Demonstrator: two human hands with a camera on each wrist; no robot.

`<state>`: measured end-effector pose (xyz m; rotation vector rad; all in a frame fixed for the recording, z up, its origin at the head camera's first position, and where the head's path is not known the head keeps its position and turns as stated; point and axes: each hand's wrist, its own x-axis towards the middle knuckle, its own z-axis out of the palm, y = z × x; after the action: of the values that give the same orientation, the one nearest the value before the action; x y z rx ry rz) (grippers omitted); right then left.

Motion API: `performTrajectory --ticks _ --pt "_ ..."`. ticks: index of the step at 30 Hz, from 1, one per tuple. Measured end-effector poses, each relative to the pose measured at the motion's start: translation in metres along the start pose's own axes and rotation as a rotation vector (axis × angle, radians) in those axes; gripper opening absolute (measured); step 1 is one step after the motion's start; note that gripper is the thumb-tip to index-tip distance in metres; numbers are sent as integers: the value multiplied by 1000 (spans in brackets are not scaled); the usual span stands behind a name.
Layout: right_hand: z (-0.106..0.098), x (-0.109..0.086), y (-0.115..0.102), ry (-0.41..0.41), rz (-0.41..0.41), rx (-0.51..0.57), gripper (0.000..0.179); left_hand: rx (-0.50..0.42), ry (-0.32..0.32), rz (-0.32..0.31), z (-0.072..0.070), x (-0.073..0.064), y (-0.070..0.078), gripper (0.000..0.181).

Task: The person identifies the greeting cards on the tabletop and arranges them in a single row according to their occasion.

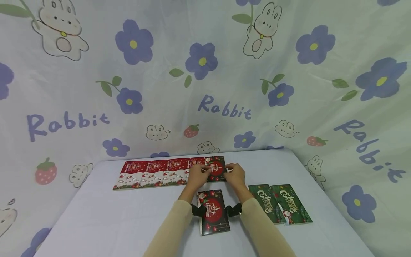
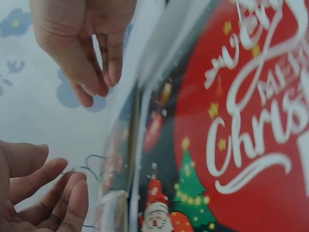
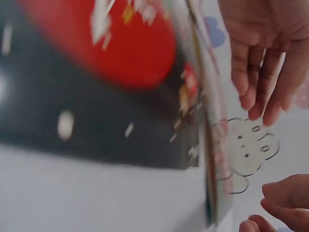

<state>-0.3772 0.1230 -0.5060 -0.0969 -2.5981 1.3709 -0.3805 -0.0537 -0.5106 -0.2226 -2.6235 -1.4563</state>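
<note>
My left hand (image 1: 199,175) is at the left edge of a dark Christmas card (image 1: 217,168) with a red circle, at the right end of a back row. At that card's right edge is my right hand (image 1: 236,176). Fingers of both hands look relaxed and slightly bent, and the wrist views show nothing pinched between them. Whether fingertips touch the card is too small to tell. Between my forearms lies a matching dark card (image 1: 214,212), which looms large and close in the left wrist view (image 2: 193,159) and blurred in the right wrist view.
Several red-and-white Christmas cards (image 1: 130,174) line the back left, side by side. Two green Christmas cards (image 1: 290,203) lie to the right of my right forearm, edges overlapping. A rabbit-patterned curtain (image 1: 160,71) stands behind the white table (image 1: 112,221).
</note>
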Motion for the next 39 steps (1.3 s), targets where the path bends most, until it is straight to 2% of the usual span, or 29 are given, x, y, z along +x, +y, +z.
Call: performTrajectory --ticks 7,11,18,23,28,32,39 --pt "-9 -18 -16 -41 40 115 33 -37 18 35 -12 -21 14 18" --pt "-13 -28 -23 -58 57 177 32 -44 32 22 -21 -32 17 18" --pt "-16 -46 -25 -100 41 198 31 -33 56 4 -35 -55 16 22" --pt "-19 -59 -22 -127 51 202 28 -46 45 -36 -40 -71 11 24" --pt "-19 -64 -19 -150 52 190 26 -39 68 -84 -42 -83 9 22" --pt "-20 -66 -17 -170 44 178 24 -7 68 -110 -43 -87 9 20" --pt "-20 -65 -13 -220 51 178 20 18 5 -187 -46 -91 10 19"
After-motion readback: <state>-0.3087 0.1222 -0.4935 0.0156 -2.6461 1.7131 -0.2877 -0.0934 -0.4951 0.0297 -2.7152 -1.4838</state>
